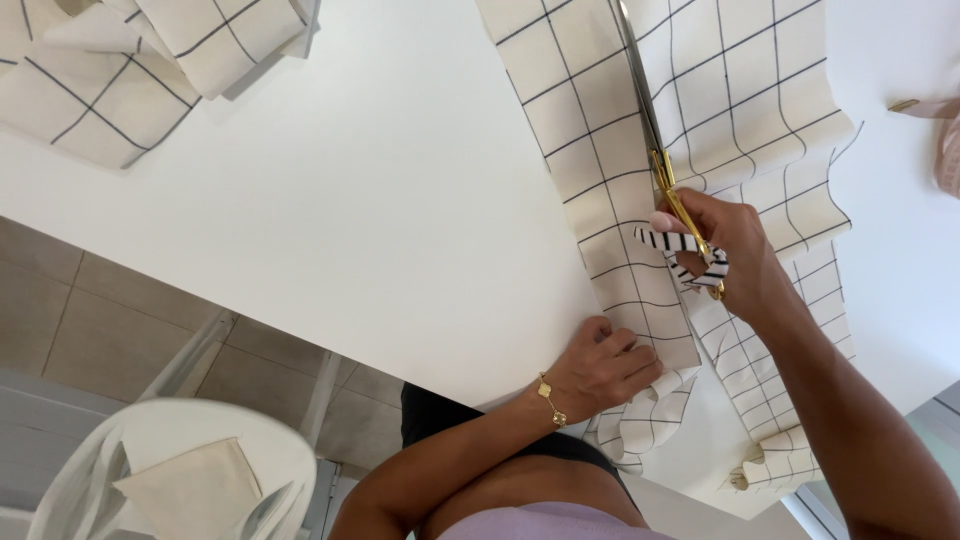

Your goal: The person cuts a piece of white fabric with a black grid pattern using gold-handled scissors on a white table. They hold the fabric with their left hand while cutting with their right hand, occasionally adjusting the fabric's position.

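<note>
White surface (380, 200) fills most of the view, its edge running above a tiled floor (120, 310) and a white chair (170, 470) with a folded cream cloth on its seat. Across the right half of the surface lies a long cream fabric (590, 130) printed with a thin dark grid; its near end hangs over the edge in soft folds. More of the same grid cloth (110, 70) sits bunched at the far left corner.

Scissors (655, 140) with long steel blades and gold handles lie along the middle of the fabric, the cut already open behind them. The right hand (735, 250) is closed through the handles, fingers wrapped round a striped band on the loops. The left hand (605, 365), a gold bracelet (550, 400) at its wrist, presses flat with fingers curled on the left strip, near the edge of the surface.

Judging by this, the lengthwise cut is midway. Going on would call for keeping the blades along one grid line while the left hand holds the strip taut.
</note>
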